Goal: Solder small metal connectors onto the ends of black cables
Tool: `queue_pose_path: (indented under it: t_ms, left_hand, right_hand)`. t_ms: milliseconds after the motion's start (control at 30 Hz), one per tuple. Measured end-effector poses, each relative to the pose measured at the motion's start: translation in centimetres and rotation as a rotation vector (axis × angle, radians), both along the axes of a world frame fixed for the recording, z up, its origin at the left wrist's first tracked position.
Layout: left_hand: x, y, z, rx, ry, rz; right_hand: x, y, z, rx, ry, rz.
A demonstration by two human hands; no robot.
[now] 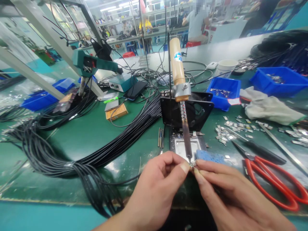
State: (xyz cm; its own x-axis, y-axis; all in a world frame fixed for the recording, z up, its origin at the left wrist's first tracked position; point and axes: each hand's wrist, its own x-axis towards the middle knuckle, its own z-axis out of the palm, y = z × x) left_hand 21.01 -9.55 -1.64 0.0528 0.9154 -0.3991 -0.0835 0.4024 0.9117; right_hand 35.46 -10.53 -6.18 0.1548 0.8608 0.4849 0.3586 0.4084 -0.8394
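Note:
My left hand (pixel 161 186) is closed in a pinch just below the soldering iron's tip; a black cable (pixel 127 182) runs into it from the left, its end hidden by my fingers. Pinched between the fingertips of my right hand (pixel 223 189) is a small metal connector (pixel 193 163), meeting the left fingertips. Above them a soldering iron (pixel 184 128) with a wooden handle points down, fixed in a metal clamp (pixel 181 91). Its tip touches or nearly touches the work; I cannot tell which. A blue sponge (pixel 209 156) lies behind my right fingers, beside a metal tray (pixel 179 146).
Red-handled scissors (pixel 271 179) and a black-handled tool (pixel 267 152) lie right, near loose connectors (pixel 225 133). A black fan (pixel 199 110) stands behind the iron. Blue bins (pixel 225 88), a paper cup (pixel 226 68) and a glove (pixel 271 109) sit beyond. A cable bundle (pixel 108 149) stretches left.

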Motion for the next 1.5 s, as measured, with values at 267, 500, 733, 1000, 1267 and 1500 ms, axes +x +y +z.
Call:
queue_pose_path:
  t_ms: [267,500,733,1000,1267,1500]
  left_hand:
    - [-0.02,0.11,0.15,-0.002,-0.018,0.000]
    - [-0.03,0.10,0.05,-0.004,0.000,0.002]
    - [-0.07,0.00,0.14,0.011,-0.007,0.003]
    - [-0.14,-0.11,-0.16,0.000,-0.013,0.000]
    - [0.07,0.25,-0.04,-0.006,-0.002,0.007]
    - [0.04,0.16,0.02,0.002,-0.012,0.005]
  right_hand:
    - [0.03,0.12,0.11,-0.003,-0.006,-0.004]
    - [0.09,0.18,0.10,0.010,-0.023,0.023]
    - [-0.15,0.16,0.05,0.011,0.001,0.010]
    - [0.17,0.24,-0.11,-0.003,0.005,0.014]
    - [-0.14,0.17,-0.01,-0.012,0.009,-0.017]
    - [0.04,0.23,0.11,-0.013,0.002,-0.006]
